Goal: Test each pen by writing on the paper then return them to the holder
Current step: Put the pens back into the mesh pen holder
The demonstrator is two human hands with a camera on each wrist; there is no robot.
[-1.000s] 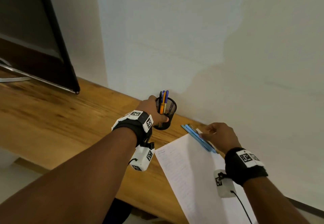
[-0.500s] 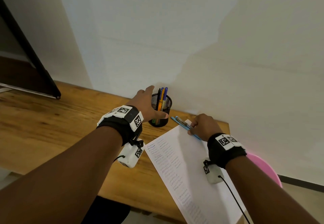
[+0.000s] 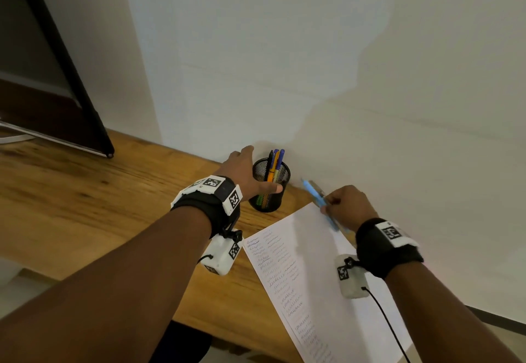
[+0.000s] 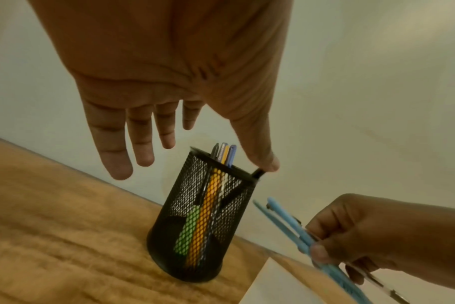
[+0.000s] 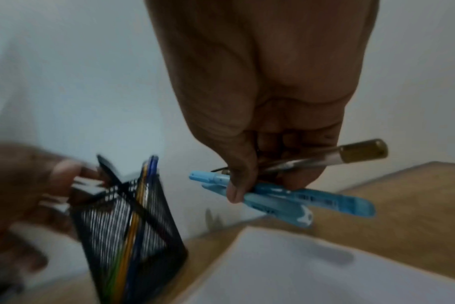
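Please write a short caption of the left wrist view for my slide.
Open left hand above the mesh pen holder; right hand grips blue pens beside it.

Both forearms are left bare, no sleeves anywhere. A wide black strap is worn on the left wrist (image 3: 209, 206), topped by a white plate printed with black-and-white square tags, and a white camera box (image 3: 222, 254) with more tags is hung underneath. Same deal on the right wrist (image 3: 387, 244): black band, white tag plate, greyish box (image 3: 351, 276) below, with a thin black cable (image 3: 390, 331) trailed back from it.
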